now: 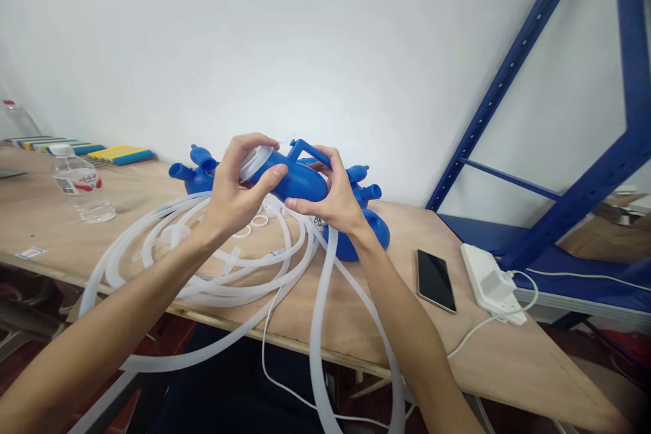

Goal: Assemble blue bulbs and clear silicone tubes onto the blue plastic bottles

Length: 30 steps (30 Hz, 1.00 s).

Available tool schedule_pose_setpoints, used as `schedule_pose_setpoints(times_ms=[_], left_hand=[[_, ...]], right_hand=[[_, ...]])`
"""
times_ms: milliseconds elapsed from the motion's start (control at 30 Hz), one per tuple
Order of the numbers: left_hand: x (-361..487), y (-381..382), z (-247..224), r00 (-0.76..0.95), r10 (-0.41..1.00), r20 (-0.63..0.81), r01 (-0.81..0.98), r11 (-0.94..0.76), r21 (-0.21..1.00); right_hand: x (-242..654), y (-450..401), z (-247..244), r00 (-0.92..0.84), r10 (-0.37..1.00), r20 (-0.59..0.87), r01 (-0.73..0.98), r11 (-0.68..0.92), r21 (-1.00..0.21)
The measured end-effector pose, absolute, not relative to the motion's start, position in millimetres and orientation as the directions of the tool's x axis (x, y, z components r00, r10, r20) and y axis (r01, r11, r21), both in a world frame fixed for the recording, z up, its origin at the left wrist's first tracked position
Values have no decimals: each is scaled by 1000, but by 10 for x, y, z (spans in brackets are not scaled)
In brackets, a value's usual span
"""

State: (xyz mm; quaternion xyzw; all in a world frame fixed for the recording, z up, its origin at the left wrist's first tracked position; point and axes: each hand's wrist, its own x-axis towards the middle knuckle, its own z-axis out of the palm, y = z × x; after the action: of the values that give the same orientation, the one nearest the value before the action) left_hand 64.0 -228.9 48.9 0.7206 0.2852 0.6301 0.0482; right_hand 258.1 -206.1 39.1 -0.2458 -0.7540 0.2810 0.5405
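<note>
A blue plastic vessel (295, 182) with an angular handle is held up above the table, tilted on its side. My left hand (244, 180) is wrapped round its left end, where a clear, whitish cap or collar (255, 163) shows. My right hand (333, 190) grips the right end, its fingers by the handle. Behind and below the hands stand more blue vessels with spouts, one at the left (197, 180) and one at the right (363, 191). A rounded blue one (376, 234) sits below my right hand. Coiled translucent hoses (228, 295) lie beneath, with white rings (260, 220) among them.
On the wooden table (376, 312) are a water bottle (86, 186) at left, blue and yellow strips (122, 154) behind it, a phone (436, 280) and a white power strip (491, 285) at right. Hoses hang over the front edge. A blue metal rack (508, 68) stands at right.
</note>
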Motion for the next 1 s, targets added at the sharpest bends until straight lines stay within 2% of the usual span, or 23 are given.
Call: schedule_pose_setpoints(times_ms=[200,433,533,633,733,800,900,1000], left_hand=[[676,-2267,517,141,426,894,336,-870,362],[686,-2340,547,250,306,919,234,-940,250],[609,-2344,531,322,378,868,258,-917,303],[506,-2312,578,395,498,772,235,-867,439],[497,-2312,680,282,666,691,274,-746,607],[557,-2355,728,149,721,677,335,-681,651],[665,-2455,695,64,685,726,406,-682,608],[701,-2514,557,58,567,822,466,-743,480]], right_hand=[[2588,-2222,483,-203,652,730,132,757,-640],[2751,-2321,541,-317,613,724,115,783,-612],[2796,-2262,533,-332,608,721,128,787,-604],[2787,-2174,518,-324,588,741,158,806,-571],[2711,-2132,501,-360,552,752,195,833,-518],[2647,-2147,487,-378,526,762,216,850,-480],[2602,-2191,461,-372,516,771,209,856,-472],[2633,-2195,431,-396,546,738,159,832,-531]])
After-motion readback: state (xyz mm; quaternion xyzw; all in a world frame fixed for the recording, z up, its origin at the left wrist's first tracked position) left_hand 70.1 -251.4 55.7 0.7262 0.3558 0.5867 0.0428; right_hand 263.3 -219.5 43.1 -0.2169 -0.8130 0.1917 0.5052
